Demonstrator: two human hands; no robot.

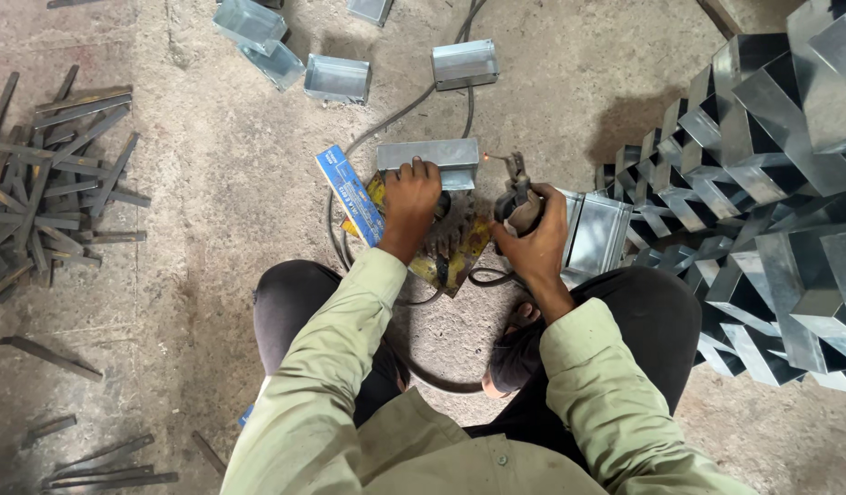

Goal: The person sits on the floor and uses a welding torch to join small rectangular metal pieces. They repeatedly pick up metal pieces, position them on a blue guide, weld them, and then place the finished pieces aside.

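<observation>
Your left hand [410, 194] presses down on the galvanised metal channel [429, 158], fingers [419, 170] curled over its folded edge, pinning it on the rough concrete floor [212, 183] right in front of your knees. Your right hand [533, 240] grips the welding electrode holder [516, 200], fingers wrapped tight around its handle, and the rod tip glows orange at the channel's right end. Under your wrists lies a scorched yellow plate [460, 247]. A blue box [351, 194] sits just beside it. Shiny stacked channels [762, 165] tower to your right; dark flat strips [47, 183] lie scattered left.
</observation>
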